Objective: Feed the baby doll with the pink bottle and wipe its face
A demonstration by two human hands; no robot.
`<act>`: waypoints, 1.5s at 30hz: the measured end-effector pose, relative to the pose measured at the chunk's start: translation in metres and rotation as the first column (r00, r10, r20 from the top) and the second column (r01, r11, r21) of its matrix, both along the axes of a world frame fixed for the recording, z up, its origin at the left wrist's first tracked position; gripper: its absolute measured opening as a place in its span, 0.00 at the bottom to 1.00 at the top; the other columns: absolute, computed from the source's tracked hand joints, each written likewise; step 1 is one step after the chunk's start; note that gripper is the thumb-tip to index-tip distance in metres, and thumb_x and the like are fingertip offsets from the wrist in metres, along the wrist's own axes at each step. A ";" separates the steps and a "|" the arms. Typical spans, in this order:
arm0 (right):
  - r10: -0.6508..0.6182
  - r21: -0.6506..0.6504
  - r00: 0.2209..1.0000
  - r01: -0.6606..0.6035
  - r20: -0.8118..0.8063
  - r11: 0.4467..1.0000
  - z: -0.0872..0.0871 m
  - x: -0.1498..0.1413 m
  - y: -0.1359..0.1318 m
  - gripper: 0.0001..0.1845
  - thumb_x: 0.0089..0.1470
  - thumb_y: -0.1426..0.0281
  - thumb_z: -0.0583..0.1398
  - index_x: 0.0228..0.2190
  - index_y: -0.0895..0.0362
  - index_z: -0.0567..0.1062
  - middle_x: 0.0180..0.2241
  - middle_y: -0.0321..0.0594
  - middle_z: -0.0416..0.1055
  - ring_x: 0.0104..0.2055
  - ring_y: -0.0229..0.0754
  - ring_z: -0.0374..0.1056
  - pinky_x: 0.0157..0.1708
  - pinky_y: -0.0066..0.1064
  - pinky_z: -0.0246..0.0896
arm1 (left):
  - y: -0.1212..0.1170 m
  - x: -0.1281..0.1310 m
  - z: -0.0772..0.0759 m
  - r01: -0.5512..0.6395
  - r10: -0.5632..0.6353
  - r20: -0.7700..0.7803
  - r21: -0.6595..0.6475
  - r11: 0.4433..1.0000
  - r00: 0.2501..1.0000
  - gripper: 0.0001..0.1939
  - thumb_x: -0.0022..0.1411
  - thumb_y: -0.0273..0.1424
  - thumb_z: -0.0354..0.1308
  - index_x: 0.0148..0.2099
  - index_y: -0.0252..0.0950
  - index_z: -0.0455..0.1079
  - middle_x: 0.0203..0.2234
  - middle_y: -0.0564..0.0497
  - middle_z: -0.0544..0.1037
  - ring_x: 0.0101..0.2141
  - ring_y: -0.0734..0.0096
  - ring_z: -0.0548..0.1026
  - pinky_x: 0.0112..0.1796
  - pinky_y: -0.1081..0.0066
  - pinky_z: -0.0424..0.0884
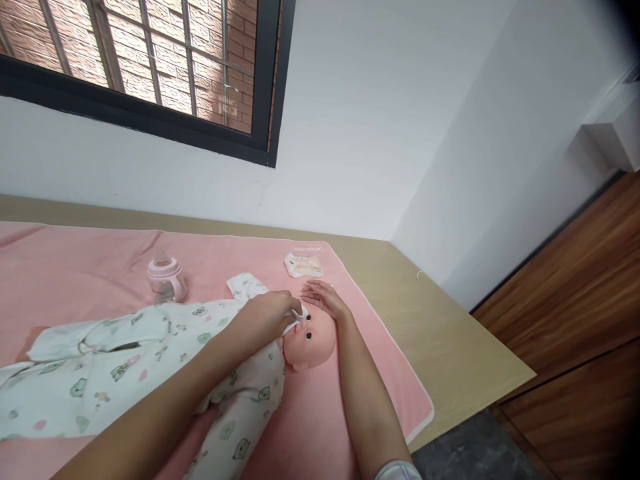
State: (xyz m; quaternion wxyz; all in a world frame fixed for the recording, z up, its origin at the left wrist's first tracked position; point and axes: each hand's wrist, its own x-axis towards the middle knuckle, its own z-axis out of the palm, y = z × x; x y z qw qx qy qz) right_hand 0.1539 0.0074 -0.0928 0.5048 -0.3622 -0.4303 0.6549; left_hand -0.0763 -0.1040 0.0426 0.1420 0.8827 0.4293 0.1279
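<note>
A baby doll (320, 343) lies on its back, its head toward the right, in a white sleepsuit (165, 340) printed with small green and pink figures. My left hand (273, 317) is closed on a white wipe (301, 315), which touches the doll's face near the mouth. Part of the wipe is hidden by my fingers. On the far side of the doll's head, my right hand (323, 297) rests against it with the fingers stretched out. Just beyond that hand lies a small soft packet (303, 265).
A pink baby bottle (167, 279) with a handle stands beyond the doll's body. Under everything is a pink mat (395, 380) with a pale border, on a light wooden surface (450, 340). A white wall and a barred window rise behind; wooden panels (575, 300) stand at right.
</note>
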 end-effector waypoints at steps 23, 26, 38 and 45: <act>-0.016 0.293 0.998 -0.003 0.064 0.956 0.074 -0.016 -0.036 0.14 0.48 0.58 0.66 0.34 0.53 0.76 0.45 0.39 0.74 0.48 0.41 0.70 0.52 0.36 0.64 | -0.016 -0.027 0.015 -0.128 0.085 0.182 0.239 0.963 0.980 0.16 0.63 0.29 0.49 0.41 0.40 0.79 0.51 0.46 0.72 0.50 0.54 0.70 0.49 0.58 0.67; -0.021 0.454 0.985 -0.060 0.171 0.889 0.101 -0.032 -0.069 0.12 0.51 0.58 0.64 0.30 0.54 0.76 0.48 0.40 0.73 0.53 0.43 0.67 0.54 0.39 0.62 | -0.021 -0.035 0.016 -0.171 0.135 0.157 0.241 0.955 0.978 0.16 0.64 0.29 0.48 0.42 0.39 0.79 0.55 0.44 0.69 0.53 0.51 0.69 0.51 0.55 0.66; -0.297 0.640 0.685 -0.318 0.665 0.700 0.139 -0.077 -0.228 0.18 0.56 0.65 0.62 0.48 0.50 0.70 0.43 0.39 0.73 0.50 0.41 0.66 0.56 0.39 0.58 | -0.120 -0.056 -0.005 -0.144 0.062 0.294 0.267 0.953 0.954 0.13 0.65 0.30 0.51 0.41 0.40 0.78 0.53 0.46 0.71 0.53 0.54 0.68 0.52 0.54 0.66; -0.199 0.519 0.599 -0.426 0.775 0.741 0.126 -0.076 -0.269 0.06 0.55 0.69 0.61 0.37 0.55 0.71 0.37 0.38 0.72 0.42 0.39 0.68 0.44 0.31 0.62 | -0.146 -0.057 -0.032 -0.092 0.050 0.341 0.108 0.990 0.939 0.12 0.63 0.29 0.52 0.41 0.42 0.78 0.51 0.47 0.72 0.52 0.55 0.69 0.53 0.53 0.65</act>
